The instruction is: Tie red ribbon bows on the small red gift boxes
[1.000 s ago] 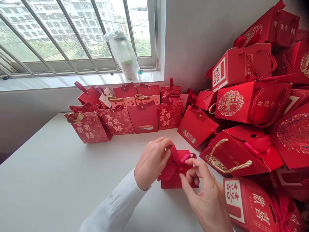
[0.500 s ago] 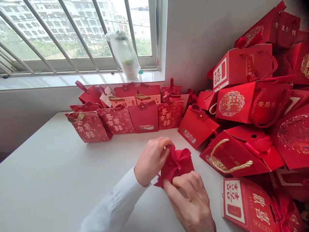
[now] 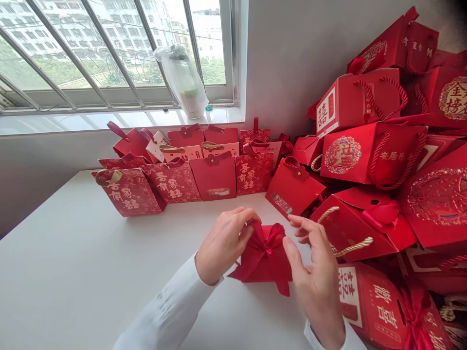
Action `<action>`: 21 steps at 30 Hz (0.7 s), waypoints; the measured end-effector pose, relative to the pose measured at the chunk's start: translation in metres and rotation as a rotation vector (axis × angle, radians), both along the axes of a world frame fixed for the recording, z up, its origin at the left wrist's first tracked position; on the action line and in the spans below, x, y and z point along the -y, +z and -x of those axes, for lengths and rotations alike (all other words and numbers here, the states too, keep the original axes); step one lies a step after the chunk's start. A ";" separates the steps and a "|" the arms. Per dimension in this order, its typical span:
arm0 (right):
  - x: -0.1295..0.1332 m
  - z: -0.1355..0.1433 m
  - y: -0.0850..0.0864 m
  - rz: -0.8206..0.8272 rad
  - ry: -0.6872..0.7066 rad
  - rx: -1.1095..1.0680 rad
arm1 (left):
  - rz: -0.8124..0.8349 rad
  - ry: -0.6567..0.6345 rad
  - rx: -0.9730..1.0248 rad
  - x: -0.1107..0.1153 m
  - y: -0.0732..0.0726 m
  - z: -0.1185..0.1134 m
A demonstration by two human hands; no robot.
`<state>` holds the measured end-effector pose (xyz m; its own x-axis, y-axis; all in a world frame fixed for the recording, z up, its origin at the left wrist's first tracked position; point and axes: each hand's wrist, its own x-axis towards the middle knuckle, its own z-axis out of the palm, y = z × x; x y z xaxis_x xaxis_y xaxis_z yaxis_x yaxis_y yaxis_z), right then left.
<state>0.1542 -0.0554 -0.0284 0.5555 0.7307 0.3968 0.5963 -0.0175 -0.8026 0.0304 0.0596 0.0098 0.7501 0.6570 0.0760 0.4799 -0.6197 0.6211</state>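
A small red gift box [image 3: 255, 272] stands on the white table in front of me. A dark red satin ribbon [image 3: 268, 248] is tied on it in a bow, with two tails hanging down its near side. My left hand [image 3: 226, 243] is at the bow's left loop, thumb and fingers pinched on the ribbon. At the box's right side my right hand [image 3: 315, 272] is raised with thumb and fingers apart, holding nothing. Its thumb is close to the bow's right loop; whether it touches the box I cannot tell.
Rows of red gift bags [image 3: 173, 182] stand along the wall under the barred window. Large red boxes with rope handles [image 3: 365, 150] are piled on the right, close to my right hand. A plastic-wrapped bottle [image 3: 189, 92] stands on the windowsill [image 3: 120, 120].
My right hand has let go of the ribbon at the box's near side and moved up and right, its fingers opening. A ribbon tail now hangs free there. The left hand stays at the bow.
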 end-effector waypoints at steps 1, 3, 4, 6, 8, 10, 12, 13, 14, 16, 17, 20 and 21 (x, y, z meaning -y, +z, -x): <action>-0.004 -0.006 -0.002 0.046 0.011 -0.022 | -0.007 0.000 -0.001 0.001 0.000 0.000; -0.010 -0.014 -0.007 0.095 0.085 -0.028 | -0.018 -0.003 -0.007 0.001 -0.001 0.000; -0.011 -0.016 -0.009 0.102 0.119 -0.022 | -0.022 -0.004 -0.011 0.001 -0.002 0.000; -0.010 -0.018 -0.012 0.096 0.156 -0.011 | -0.026 -0.001 -0.024 0.002 -0.002 0.000; -0.005 -0.018 -0.012 0.078 0.158 -0.016 | -0.035 0.015 -0.053 0.002 -0.001 0.000; 0.001 -0.016 -0.011 0.046 0.169 -0.010 | -0.058 0.048 -0.108 0.005 0.001 -0.001; 0.006 -0.015 -0.010 0.000 0.201 0.011 | -0.099 0.092 -0.198 0.010 0.003 -0.004; 0.008 -0.014 -0.010 -0.026 0.223 0.014 | -0.124 0.119 -0.253 0.013 0.004 -0.005; 0.009 -0.013 -0.010 -0.048 0.242 0.012 | -0.156 0.150 -0.309 0.017 0.004 -0.008; 0.009 -0.011 -0.012 -0.075 0.254 -0.005 | -0.245 0.212 -0.394 0.026 0.004 -0.013; 0.009 -0.010 -0.013 -0.078 0.244 -0.008 | -0.301 0.231 -0.417 0.030 0.003 -0.015; 0.007 -0.010 -0.015 -0.051 0.180 0.035 | -0.466 0.239 -0.437 0.039 -0.003 -0.021; 0.007 -0.010 -0.015 -0.039 0.159 0.061 | -0.499 0.242 -0.439 0.041 -0.006 -0.023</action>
